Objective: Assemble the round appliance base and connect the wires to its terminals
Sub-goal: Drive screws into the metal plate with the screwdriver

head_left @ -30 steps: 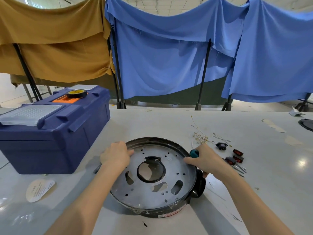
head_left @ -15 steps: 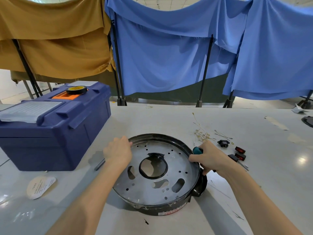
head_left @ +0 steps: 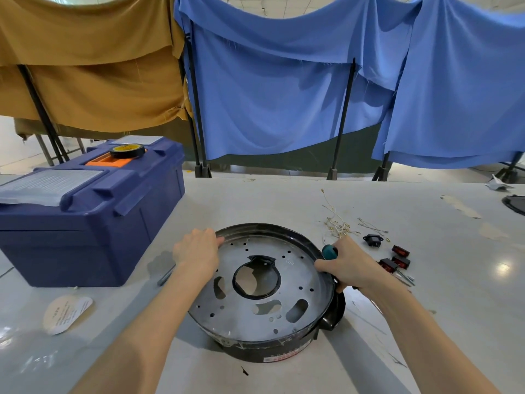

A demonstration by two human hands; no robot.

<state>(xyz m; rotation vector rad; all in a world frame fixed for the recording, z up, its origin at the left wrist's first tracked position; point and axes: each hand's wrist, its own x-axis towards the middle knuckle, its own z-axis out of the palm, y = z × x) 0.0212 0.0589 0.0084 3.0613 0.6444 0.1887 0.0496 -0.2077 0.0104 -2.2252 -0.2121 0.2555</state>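
Round base (head_left: 264,317): kept flat on the worktop (head_left: 284,200), hardly moved over the last second.
Left hand (head_left: 196,251): fingers (head_left: 210,234) curled on its left rim.
Right hand (head_left: 349,265): fingers wrapped round screwdriver (head_left: 329,250), thumb on rim.
Wires (head_left: 338,223): unconnected beyond base; wiring judged pending.

To our left a blue toolbox (head_left: 85,237) sits on the white table (head_left: 284,200), with a black tape roll (head_left: 127,151) on its lid. A paper label (head_left: 66,309) lies before it. Beyond the table we see tan cloth (head_left: 85,66) and blue cloth (head_left: 284,95) hanging.
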